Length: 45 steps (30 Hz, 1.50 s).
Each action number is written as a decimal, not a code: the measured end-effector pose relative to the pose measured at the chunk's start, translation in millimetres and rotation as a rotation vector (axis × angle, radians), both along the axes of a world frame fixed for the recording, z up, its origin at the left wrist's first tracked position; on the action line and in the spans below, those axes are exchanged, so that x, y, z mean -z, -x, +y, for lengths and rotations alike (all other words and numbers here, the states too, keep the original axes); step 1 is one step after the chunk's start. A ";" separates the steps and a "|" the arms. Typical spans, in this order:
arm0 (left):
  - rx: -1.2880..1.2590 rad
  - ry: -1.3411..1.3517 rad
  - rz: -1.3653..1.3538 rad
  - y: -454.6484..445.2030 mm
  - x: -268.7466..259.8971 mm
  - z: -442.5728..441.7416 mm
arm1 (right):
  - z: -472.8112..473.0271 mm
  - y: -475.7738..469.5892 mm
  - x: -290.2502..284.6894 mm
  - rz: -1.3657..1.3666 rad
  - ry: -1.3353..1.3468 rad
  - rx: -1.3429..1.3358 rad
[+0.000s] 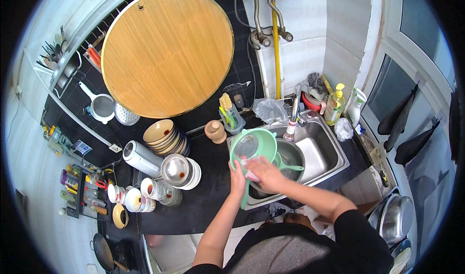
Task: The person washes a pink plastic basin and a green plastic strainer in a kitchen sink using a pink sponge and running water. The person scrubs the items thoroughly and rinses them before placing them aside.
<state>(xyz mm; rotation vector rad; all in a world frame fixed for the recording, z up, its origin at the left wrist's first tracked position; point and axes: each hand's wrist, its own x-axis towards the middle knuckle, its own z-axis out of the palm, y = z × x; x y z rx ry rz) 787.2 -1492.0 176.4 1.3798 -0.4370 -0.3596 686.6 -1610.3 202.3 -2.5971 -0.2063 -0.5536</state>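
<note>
My left hand (238, 181) grips the rim of a light green plastic strainer (268, 143), tilted over the left sink basin. Its fine mesh bottom shows inside, and a green handle hangs below my wrist. My right hand (267, 175), blurred, presses a pinkish-white cloth or sponge (251, 175) against the strainer's near side. Under the strainer, a round metal bowl (298, 154) sits in the double steel sink (336, 156). A second green handle (292, 168) lies across that bowl; what it belongs to is mostly hidden.
The faucet (296, 108) rises behind the sink, near a yellow-pump soap bottle (335, 105). Left on the black counter (210, 172) stand stacked bowls (160, 134), plates (194, 174), glass cups (170, 196) and a wooden mortar (215, 131). A large round board (167, 52) leans behind.
</note>
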 end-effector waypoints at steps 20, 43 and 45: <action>0.116 -0.669 -0.339 -25.4 -77.7 -1.7 | -65.7 7.2 12.4 -0.178 0.713 -0.010; -0.095 -0.024 0.112 -5.5 20.7 -12.3 | -26.2 -10.1 13.7 0.058 0.393 0.168; -0.118 0.009 0.126 3.3 15.3 -21.5 | -6.3 -16.3 37.7 0.144 -0.024 0.072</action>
